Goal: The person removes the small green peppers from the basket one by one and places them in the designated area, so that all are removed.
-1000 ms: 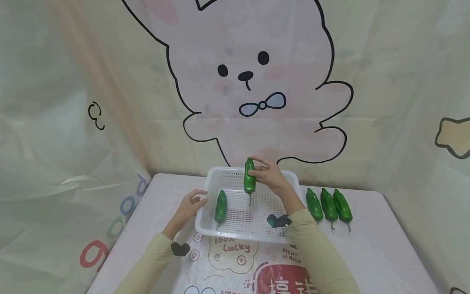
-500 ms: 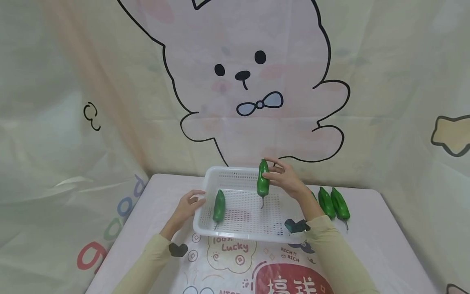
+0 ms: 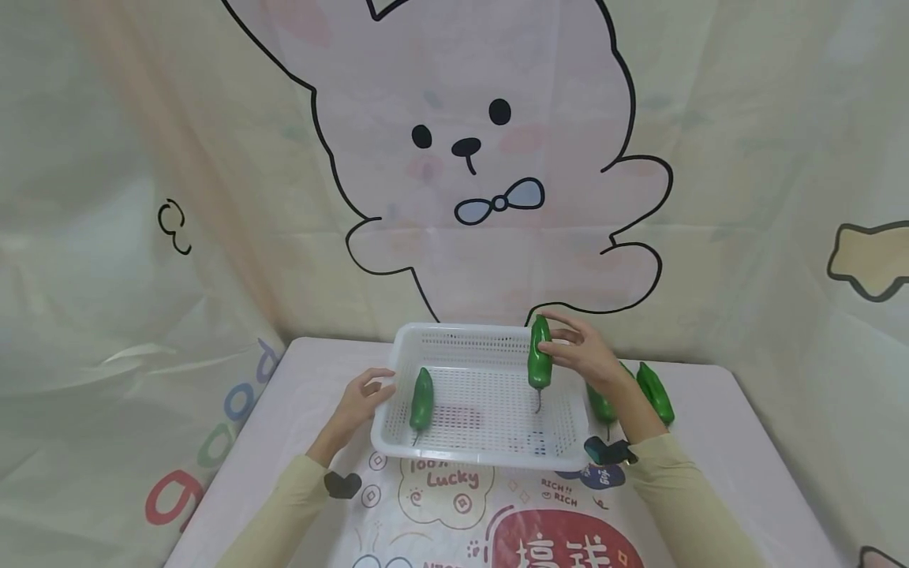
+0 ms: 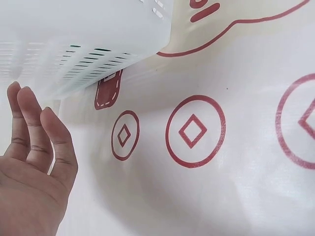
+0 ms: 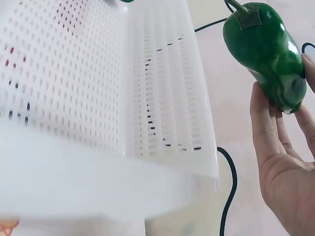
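Observation:
My right hand (image 3: 585,355) pinches a green pepper (image 3: 540,355) between thumb and fingers, over the right part of a white plastic basket (image 3: 483,459). The pepper hangs upright with its stem down in the head view. A second green pepper (image 3: 422,401) lies inside the basket on the left. My left hand (image 3: 360,402) is at the basket's left wall, fingertips at the rim. In the left wrist view the left hand's fingers (image 4: 34,113) are slightly bent, beside the slotted wall (image 4: 93,64).
To the right of the basket, more green peppers (image 3: 655,393) lie on the table, partly hidden by my right forearm (image 3: 639,406). A printed white cloth (image 3: 454,505) covers the table. Behind it hangs a backdrop (image 3: 568,260) with a cartoon bear.
My right hand has carried the green pepper rightward, from above the basket's middle to near its right side. The left hand has stayed at the basket's left wall. The view has shifted slightly.

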Action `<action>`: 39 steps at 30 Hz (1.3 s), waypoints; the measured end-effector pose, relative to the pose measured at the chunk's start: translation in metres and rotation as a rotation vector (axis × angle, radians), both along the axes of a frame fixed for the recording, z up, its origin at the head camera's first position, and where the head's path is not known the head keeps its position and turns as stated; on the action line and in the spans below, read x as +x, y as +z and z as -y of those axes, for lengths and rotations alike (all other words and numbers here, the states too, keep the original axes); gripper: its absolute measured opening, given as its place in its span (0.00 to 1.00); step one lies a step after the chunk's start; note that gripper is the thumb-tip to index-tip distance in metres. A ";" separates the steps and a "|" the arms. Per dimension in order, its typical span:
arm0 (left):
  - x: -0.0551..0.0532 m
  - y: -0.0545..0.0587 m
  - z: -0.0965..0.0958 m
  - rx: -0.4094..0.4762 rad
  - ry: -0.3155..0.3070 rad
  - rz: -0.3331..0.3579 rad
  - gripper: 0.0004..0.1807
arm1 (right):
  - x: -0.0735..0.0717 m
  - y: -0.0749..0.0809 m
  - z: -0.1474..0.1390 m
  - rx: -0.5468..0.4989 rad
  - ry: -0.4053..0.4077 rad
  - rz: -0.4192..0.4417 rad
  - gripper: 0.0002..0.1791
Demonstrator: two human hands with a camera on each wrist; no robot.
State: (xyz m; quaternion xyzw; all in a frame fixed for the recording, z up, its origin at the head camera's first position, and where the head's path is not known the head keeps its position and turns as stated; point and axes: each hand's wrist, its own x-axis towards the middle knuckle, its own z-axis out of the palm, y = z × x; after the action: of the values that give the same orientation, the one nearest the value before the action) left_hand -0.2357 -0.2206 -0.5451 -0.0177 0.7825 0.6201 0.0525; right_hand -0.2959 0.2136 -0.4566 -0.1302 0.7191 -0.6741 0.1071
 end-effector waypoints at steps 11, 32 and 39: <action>0.000 -0.001 0.001 0.029 -0.013 -0.002 0.22 | 0.019 -0.006 -0.045 0.049 -0.055 -0.026 0.38; 0.000 0.000 0.002 0.047 -0.037 -0.004 0.23 | 0.053 -0.022 -0.134 0.180 -0.195 -0.060 0.36; 0.001 0.001 0.000 0.014 -0.020 0.002 0.23 | 0.057 -0.029 -0.158 0.253 -0.213 -0.093 0.37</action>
State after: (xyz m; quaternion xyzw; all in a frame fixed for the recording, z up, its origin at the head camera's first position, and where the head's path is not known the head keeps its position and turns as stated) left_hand -0.2351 -0.2208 -0.5442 -0.0099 0.7781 0.6252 0.0597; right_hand -0.2393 0.3719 -0.4858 -0.0697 0.8122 -0.5790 0.0172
